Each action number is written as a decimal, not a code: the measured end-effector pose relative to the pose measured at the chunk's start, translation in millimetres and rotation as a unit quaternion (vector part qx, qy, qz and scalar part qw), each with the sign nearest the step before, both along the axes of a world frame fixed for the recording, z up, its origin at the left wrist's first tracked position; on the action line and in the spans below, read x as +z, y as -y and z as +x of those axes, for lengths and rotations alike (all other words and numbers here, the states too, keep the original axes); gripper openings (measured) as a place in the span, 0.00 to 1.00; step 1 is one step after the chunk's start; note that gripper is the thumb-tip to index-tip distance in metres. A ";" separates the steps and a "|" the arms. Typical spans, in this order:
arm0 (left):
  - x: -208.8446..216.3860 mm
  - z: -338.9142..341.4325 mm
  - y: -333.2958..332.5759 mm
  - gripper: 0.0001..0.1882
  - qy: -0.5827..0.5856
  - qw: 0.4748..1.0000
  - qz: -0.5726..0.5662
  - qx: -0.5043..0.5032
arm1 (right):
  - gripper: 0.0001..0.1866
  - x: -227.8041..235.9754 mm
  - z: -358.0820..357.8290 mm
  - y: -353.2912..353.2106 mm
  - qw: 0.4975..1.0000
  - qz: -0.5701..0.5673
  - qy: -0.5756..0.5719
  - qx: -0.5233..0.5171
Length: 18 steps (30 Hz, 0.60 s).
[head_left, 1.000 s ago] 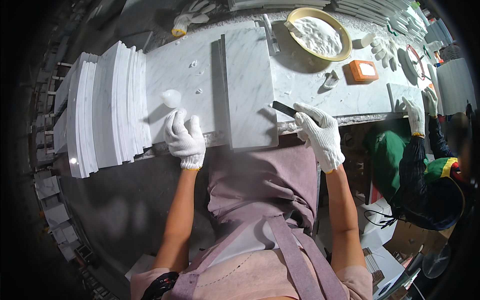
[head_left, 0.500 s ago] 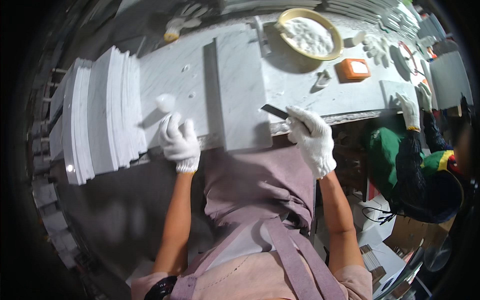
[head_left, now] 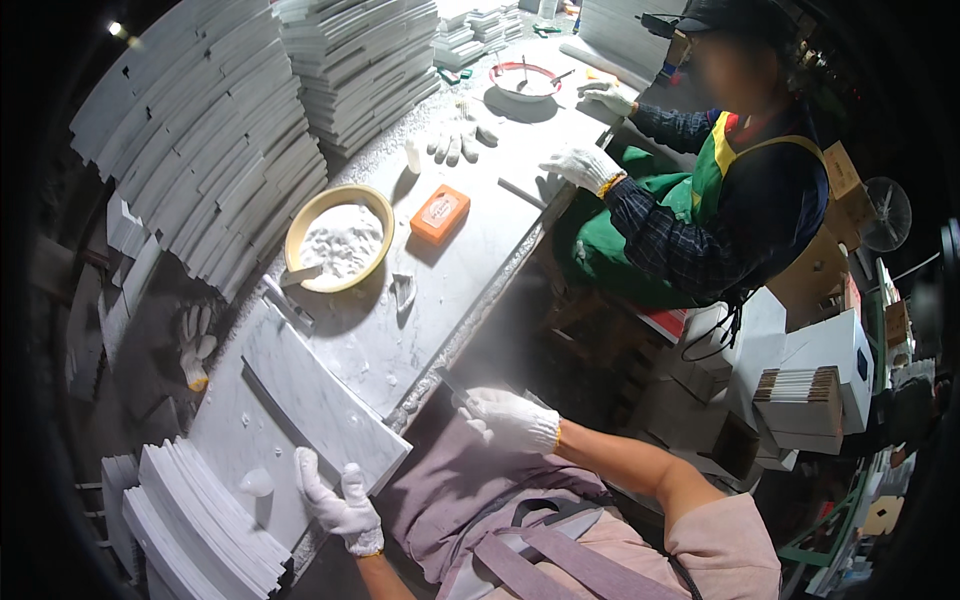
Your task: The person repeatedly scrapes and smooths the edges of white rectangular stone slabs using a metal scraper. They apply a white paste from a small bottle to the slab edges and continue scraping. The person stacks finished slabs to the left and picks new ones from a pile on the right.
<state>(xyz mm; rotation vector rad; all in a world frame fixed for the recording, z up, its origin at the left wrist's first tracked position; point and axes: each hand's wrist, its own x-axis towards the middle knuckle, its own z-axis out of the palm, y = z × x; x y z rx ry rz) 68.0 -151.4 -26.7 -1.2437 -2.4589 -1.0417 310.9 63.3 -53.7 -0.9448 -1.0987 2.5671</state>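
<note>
My right hand (head_left: 510, 418), in a white knitted glove, is closed on a thin dark scraper blade (head_left: 449, 381), partly blurred, out past the bench's front edge. My left hand (head_left: 340, 505), gloved likewise, has its fingers apart and nothing in them. It is beside the near edge of a grey-veined marble slab (head_left: 325, 400); whether it touches is unclear. That slab lies flat on the bench (head_left: 222, 430). A small whitish translucent lump (head_left: 257, 482) rests to the left, between the slab and a stack of white slabs (head_left: 195, 525).
A yellow bowl (head_left: 380, 200) of white powdery material stands beyond the slab, near an orange box (head_left: 440, 214). Spare gloves (head_left: 460, 138) lie farther on. Tall slab stacks (head_left: 200, 140) line the far side. A gloved co-worker (head_left: 700, 190) sits at right by a red-rimmed bowl (head_left: 526, 95).
My view has swung right, bringing the co-worker fully into sight. My right hand with the scraper has drawn back from the slab. My left hand's fingers have spread.
</note>
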 end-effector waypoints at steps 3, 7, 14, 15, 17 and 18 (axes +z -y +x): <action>12.0 1.5 -20.1 0.42 0.025 0.997 -0.049 -0.053 | 0.07 -30.4 -3.0 5.7 0.994 0.100 -0.031 0.033; 13.8 3.6 -29.7 0.48 -0.009 0.988 -0.101 -0.115 | 0.12 -47.8 -5.5 14.8 0.996 0.082 -0.032 0.032; 15.3 -11.1 -42.5 0.49 -0.016 0.987 -0.078 -0.140 | 0.06 -58.2 -4.1 8.1 0.965 0.252 -0.059 0.029; 16.3 -12.5 -45.4 0.50 -0.044 0.985 -0.099 -0.132 | 0.04 -60.0 -3.4 6.7 0.763 0.640 -0.012 0.095; 21.1 -15.5 -50.2 0.52 -0.101 0.978 -0.145 -0.113 | 0.05 -60.6 -2.5 8.2 0.773 0.624 0.013 0.117; 20.5 -14.0 -54.9 0.52 -0.083 0.981 -0.127 -0.122 | 0.05 -60.4 -6.9 12.0 0.903 0.408 0.020 0.136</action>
